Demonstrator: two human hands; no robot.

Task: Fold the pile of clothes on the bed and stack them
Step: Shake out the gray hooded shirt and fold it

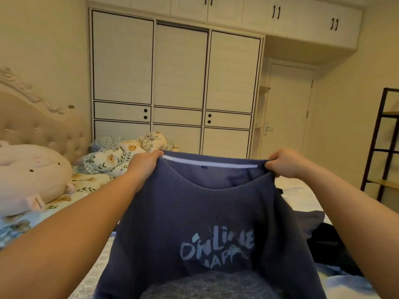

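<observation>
Above the bed, left hand and right hand each pinch the navy T-shirt at its shoulders; soft, light, droops, likely best held there.

Blue shirt print: "ONLINE", perhaps "HAPPY".

Your hands, left and right, hold the shirt up over the bed. The plush pillow lies left, the wardrobe behind, the shelf right (more clothes lie beside the shirt).
</observation>
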